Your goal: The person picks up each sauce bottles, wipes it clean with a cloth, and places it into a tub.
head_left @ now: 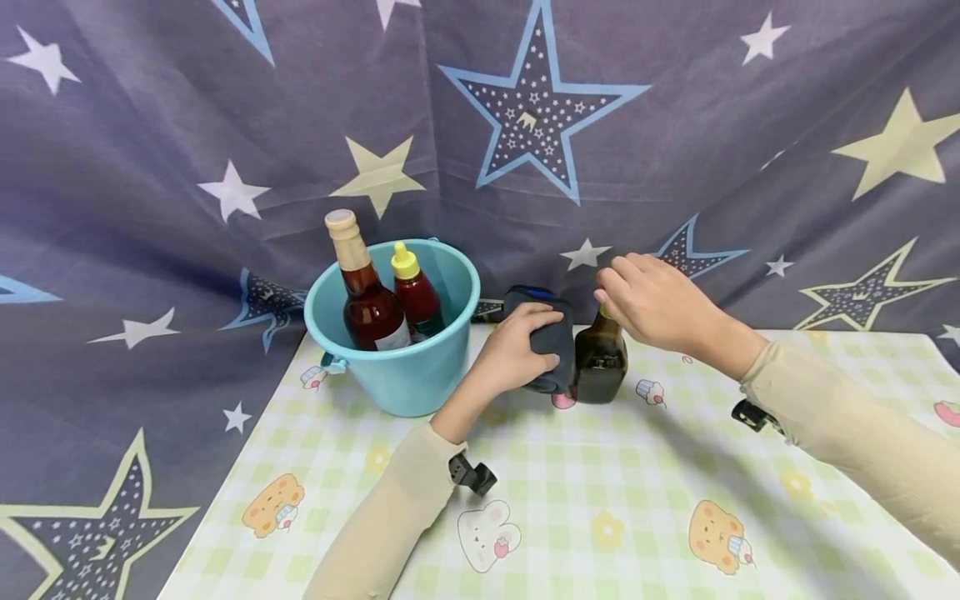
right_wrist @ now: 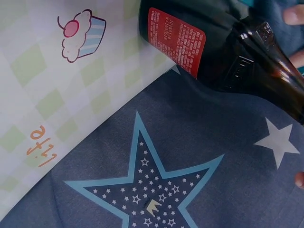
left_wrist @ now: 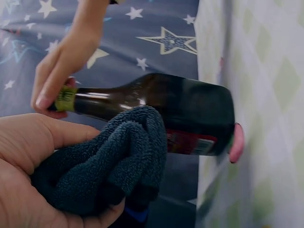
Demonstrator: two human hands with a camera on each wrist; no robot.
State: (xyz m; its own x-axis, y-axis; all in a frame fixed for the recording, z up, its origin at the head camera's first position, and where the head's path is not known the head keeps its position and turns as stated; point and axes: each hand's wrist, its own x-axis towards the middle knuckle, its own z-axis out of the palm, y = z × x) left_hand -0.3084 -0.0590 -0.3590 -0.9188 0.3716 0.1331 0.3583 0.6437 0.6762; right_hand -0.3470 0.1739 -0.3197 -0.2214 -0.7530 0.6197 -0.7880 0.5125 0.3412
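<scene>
My left hand (head_left: pixel 517 346) grips a folded dark blue-grey terry towel (head_left: pixel 551 358), thumb on one side and fingers on the other. Beside the towel stands a dark glass bottle (head_left: pixel 602 371), leaning slightly, its base right at the tablecloth. My right hand (head_left: pixel 648 296) holds this bottle by the top of its neck. In the left wrist view the towel (left_wrist: pixel 102 166) overlaps the bottle's side (left_wrist: pixel 190 107), and yellow-green foil shows at the neck. A red printed label (right_wrist: pixel 175 42) faces the right wrist camera.
A light blue bucket (head_left: pixel 405 387) stands left of the towel. Inside it are a brown bottle with a cream-wrapped neck (head_left: pixel 367 300) and a red sauce bottle with a yellow cap (head_left: pixel 416 292). A star-patterned curtain (head_left: pixel 525 225) hangs behind the checked tablecloth (head_left: pixel 570 500).
</scene>
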